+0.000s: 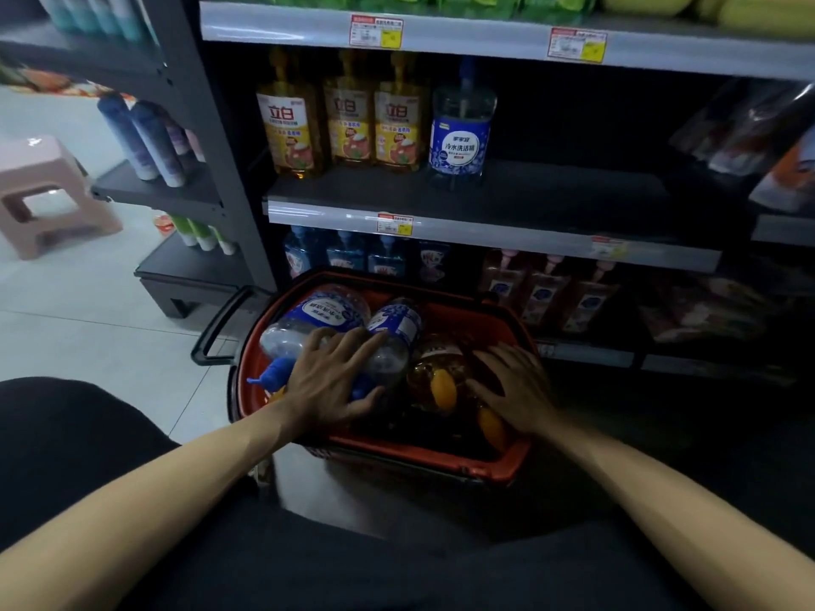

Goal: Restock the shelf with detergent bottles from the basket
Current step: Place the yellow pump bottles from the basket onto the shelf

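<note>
My left hand (326,377) lay spread, not yet closed, over the clear blue-label bottles (317,315) in the red basket (485,471). My right hand (516,390) rested open-fingered on an amber bottle (436,368). I judged them full, heavy and slick, best gripped round the waist. The shelf (551,191) stood beyond.

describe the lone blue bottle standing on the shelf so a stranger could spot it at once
Find the dark middle shelf just above the red basket. Four bottles stand in a row at its left end, and the blue bottle is the rightmost. The three yellow bottles beside it match each other; it alone is clear with a blue label and blue pump.
</note>
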### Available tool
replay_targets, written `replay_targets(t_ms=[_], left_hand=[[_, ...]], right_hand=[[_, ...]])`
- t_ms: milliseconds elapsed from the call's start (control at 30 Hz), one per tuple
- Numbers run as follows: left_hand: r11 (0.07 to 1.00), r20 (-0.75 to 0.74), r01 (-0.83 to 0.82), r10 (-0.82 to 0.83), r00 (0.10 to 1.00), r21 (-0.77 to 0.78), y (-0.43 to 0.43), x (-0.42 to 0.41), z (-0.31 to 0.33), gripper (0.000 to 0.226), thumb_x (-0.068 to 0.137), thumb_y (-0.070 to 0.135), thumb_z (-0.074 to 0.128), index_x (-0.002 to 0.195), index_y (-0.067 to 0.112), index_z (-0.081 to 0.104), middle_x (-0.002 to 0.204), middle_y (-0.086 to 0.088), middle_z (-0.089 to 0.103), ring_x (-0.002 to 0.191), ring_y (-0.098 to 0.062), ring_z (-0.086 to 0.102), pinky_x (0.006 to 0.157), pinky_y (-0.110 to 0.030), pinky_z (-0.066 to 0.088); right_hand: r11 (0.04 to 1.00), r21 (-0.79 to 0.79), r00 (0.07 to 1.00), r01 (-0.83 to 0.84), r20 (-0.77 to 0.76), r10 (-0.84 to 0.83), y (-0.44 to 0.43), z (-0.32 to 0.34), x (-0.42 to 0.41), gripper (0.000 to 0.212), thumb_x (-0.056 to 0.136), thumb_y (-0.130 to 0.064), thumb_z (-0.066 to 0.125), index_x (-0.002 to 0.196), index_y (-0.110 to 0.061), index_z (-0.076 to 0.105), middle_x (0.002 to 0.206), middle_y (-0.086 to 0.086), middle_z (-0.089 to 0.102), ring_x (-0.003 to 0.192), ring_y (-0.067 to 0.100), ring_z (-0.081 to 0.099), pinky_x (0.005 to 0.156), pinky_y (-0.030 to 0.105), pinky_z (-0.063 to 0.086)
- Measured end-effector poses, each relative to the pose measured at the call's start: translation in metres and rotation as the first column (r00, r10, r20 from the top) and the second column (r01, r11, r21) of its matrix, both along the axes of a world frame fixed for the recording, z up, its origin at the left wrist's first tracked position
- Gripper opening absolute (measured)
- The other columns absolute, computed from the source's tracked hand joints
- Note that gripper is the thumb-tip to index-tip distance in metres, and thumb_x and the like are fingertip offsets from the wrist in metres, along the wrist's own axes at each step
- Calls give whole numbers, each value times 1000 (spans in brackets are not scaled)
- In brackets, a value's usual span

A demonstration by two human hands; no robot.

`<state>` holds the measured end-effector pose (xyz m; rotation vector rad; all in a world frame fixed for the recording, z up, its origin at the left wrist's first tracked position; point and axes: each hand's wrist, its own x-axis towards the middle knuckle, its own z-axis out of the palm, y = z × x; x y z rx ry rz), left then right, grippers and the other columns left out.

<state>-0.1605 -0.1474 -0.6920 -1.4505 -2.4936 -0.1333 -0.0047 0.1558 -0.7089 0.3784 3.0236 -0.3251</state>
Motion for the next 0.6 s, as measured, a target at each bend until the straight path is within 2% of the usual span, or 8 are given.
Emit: replay_targets(t_ms=[233,400,500,600], left_hand=[[998,27,-69,69,997,-2,21,1,-4,90,90,78,29,155,16,44,137,-14,59,112,-29,60,98,-44,39],[994,53,-101,103,993,-34,31,4,-1,90,92,78,32,158,18,38,140,-11,56,115,-27,57,100,-44,38],[995,65,-95,95,993,-7,30,11,0,88,93,77,37,160,20,33,143,-8,53,119,-24,55,103,-44,37],[994,87,-111,110,990,10,31,14,8,87,92,78,40,160,25,30,144,-3,51,122,-22,52,106,-41,34]], right_hand=[[995,42,996,-90,13,90,35,2,-25,72,95,-72,31,153,-30,39,159,1,39,149,21,29,123,40,16],[994,56,996,-91,24,89,48,3,-32,83,89,-81,18,152,-30,41,155,0,44,145,20,35,121,39,22],[996,35,997,-79,-7,79,48,1,-24,72,93,-74,27,152,-35,39,153,-3,47,141,19,39,116,38,29],[997,-66,994,-44,-98,38,48,3,-19,62,98,-65,29,152,-36,39,150,-5,49,138,17,44,110,36,37]])
